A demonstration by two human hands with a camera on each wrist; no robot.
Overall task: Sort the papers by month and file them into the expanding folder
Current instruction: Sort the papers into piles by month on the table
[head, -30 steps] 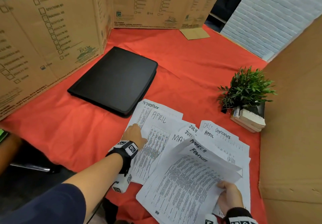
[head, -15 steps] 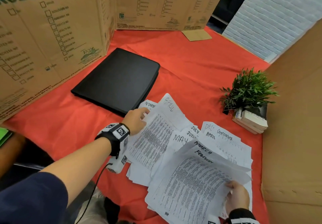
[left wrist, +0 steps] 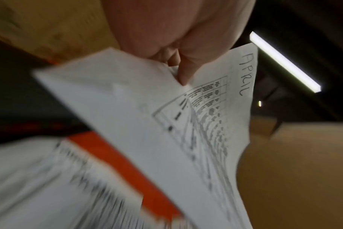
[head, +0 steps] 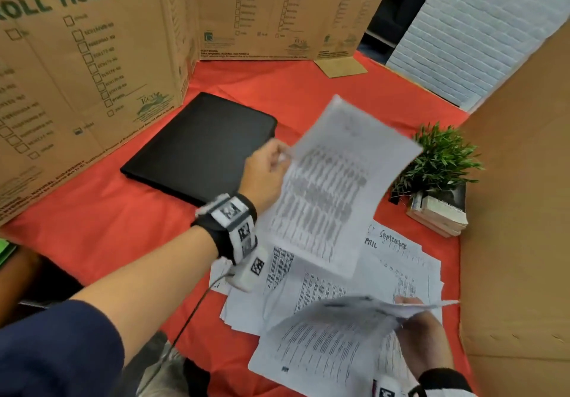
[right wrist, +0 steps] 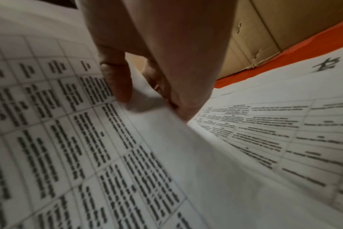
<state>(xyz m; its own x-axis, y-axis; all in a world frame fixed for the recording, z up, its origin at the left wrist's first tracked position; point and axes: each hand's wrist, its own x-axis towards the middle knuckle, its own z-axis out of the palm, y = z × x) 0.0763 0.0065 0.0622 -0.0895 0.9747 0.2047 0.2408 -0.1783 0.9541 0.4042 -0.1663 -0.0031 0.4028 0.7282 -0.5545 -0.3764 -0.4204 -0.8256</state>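
My left hand (head: 271, 162) pinches the edge of a printed sheet (head: 333, 187) and holds it up in the air over the red cloth. The left wrist view shows that sheet (left wrist: 215, 108) marked APRIL, with thumb and fingers (left wrist: 184, 72) closed on its edge. Near the front edge my right hand (head: 416, 319) grips a lifted bundle of printed sheets (head: 327, 341); its thumb (right wrist: 116, 83) presses on the top page. More papers (head: 398, 261) lie spread beneath, one marked September. The black expanding folder (head: 203, 146) lies shut on the cloth, just behind my left hand.
Cardboard walls (head: 92, 72) stand at the left and back, another cardboard wall (head: 518, 211) at the right. A small green plant (head: 441, 156) sits on a stack of books (head: 438, 214) at the right. Red cloth (head: 101, 227) covers the table.
My left hand has lifted the April sheet off the spread papers and raised it up and to the right. My right hand keeps its hold on the bundle, now tipped flatter.
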